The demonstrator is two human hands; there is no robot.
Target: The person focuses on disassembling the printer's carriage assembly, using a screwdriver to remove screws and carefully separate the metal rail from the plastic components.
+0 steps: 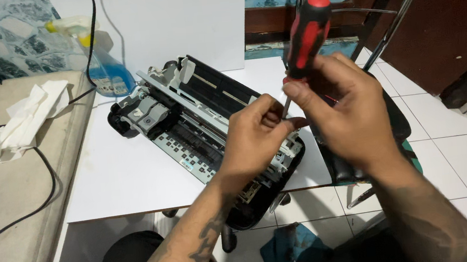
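Fingers of the right hand (347, 113) wrap the red-and-black screwdriver (306, 39) upright while the left hand (257, 137) pinches its shaft, steadying the tip over the opened printer (186, 124).

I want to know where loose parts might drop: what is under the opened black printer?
The opened black printer lies on a white table, its near end overhanging the edge above tiled floor and a blue cloth. The left hand covers part of it.

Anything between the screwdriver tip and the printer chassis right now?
Only the left hand: its fingers pinch the shaft of the screwdriver near the tip, above the right end of the opened printer. The right hand grips the handle. The tip itself is hidden.
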